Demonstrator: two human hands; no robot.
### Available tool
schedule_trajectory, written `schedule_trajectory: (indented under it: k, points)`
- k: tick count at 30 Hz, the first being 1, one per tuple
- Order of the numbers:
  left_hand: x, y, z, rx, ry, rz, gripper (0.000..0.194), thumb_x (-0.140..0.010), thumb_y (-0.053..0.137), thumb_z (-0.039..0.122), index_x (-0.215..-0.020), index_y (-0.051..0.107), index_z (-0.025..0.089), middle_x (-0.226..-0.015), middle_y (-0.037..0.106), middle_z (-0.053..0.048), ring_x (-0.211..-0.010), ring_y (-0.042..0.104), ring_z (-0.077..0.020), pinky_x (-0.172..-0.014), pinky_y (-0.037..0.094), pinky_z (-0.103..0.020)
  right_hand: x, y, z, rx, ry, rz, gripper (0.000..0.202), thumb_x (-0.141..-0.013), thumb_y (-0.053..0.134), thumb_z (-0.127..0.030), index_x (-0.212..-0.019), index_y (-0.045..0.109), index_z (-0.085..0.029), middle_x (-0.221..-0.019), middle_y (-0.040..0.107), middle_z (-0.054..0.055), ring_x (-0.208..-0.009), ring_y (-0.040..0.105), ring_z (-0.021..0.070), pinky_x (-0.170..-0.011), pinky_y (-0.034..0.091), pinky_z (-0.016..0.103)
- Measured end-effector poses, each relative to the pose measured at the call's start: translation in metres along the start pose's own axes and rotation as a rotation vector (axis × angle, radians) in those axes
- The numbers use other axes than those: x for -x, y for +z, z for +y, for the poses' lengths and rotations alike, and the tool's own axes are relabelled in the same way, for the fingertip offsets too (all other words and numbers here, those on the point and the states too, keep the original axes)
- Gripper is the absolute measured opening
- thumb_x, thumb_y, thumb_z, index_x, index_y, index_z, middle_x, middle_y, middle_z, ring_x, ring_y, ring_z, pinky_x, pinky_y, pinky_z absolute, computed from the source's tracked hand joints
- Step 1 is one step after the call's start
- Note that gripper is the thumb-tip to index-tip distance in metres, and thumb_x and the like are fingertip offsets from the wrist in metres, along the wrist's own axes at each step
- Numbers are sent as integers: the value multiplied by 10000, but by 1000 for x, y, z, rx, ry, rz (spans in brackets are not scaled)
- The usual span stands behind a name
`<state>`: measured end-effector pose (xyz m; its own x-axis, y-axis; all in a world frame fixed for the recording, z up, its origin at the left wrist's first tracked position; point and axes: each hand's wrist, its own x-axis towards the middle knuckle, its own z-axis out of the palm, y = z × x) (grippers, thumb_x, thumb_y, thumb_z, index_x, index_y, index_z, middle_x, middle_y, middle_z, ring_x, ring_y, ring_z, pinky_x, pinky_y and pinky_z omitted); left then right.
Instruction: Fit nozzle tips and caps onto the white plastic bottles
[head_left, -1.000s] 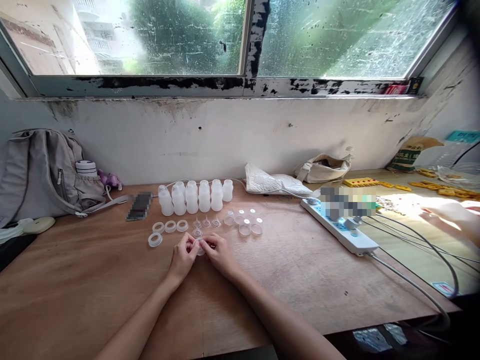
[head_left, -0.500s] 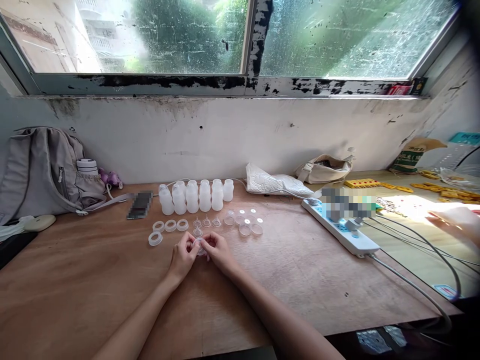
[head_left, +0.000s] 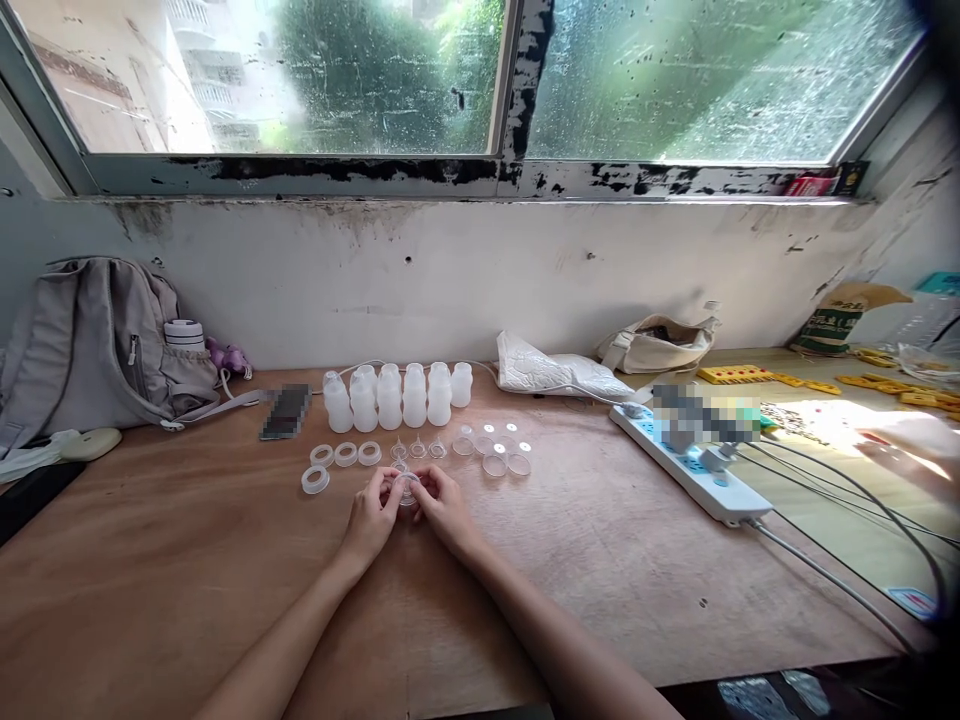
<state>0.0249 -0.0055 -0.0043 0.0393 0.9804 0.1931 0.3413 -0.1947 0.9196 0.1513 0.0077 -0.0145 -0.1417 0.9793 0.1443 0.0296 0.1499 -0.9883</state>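
One small, clear round piece (head_left: 406,493) sits in front of the bottles (head_left: 414,400), between the two hands. The left hand (head_left: 377,498) pinches its left side with thumb and fingers; the right hand (head_left: 441,496) pinches the opposite side the same way. The fingers hide much of the piece, so I cannot tell whether it is one part or two.

It is probably very light, smooth and a little slippery, perhaps stiff at the rim and softer towards the centre. The outer edge looks the safest hold; squeezing the middle could bend it.

Counting the rest on the worktop (head_left: 187,560): at least six bottles, some overlapping, so more may be hidden. In front of the bottles, towards their left end, lie four rings (head_left: 346,455). Four teats (head_left: 418,451) stand before the middle of the bottles, one of them just beyond the hands. Towards the bottles' right end and past it are about five clear cups (head_left: 494,466), blurred by glare, and at least four white discs (head_left: 525,447).
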Motion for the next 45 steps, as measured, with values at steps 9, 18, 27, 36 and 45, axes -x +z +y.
schedule_trajectory:
  k: [9, 18, 27, 36, 45]
  points:
    - [1, -2, 0, -22, 18, -34, 197, -769, 463, 383, -730, 465, 190, -461, 508, 59, -347, 466, -97, -380, 340, -186, -1, 2, 1, -156, 68, -47, 244, -692, 581, -362, -764, 575, -128, -700, 591, 22, -452, 525, 90, -368, 435, 193]
    - [3, 1, -2, -36, 13, 0, 209, -774, 442, 381, -670, 422, 200, -442, 494, 69, -325, 453, -94, -369, 311, -183, 1, 1, 2, 196, -117, 22, 167, -757, 511, -301, -715, 565, -149, -581, 553, -6, -459, 468, 81, -427, 396, 189]
    - [0, 1, -1, 77, -4, 14, 238, -783, 436, 425, -794, 471, 190, -527, 553, 35, -407, 525, -110, -399, 388, -195, 0, 1, -5, -128, 16, -33, 239, -741, 512, -319, -893, 603, -158, -785, 613, 41, -559, 541, 118, -511, 461, 242]
    - [-10, -2, -9, 437, -204, -136, 347, -749, 447, 482, -956, 424, 204, -590, 527, 54, -347, 494, -67, -312, 323, -144, -5, -4, 1, -61, 34, -121, 279, -740, 520, -366, -894, 619, -154, -685, 576, 12, -469, 493, 87, -427, 424, 208]
    - [-5, -4, -7, 260, -170, -118, 384, -806, 316, 503, -855, 500, 169, -516, 462, 42, -344, 403, -70, -308, 268, -166, 7, -5, -7, 571, -386, -31, 149, -805, 451, -255, -719, 546, -178, -667, 539, 9, -591, 475, 115, -578, 369, 219]
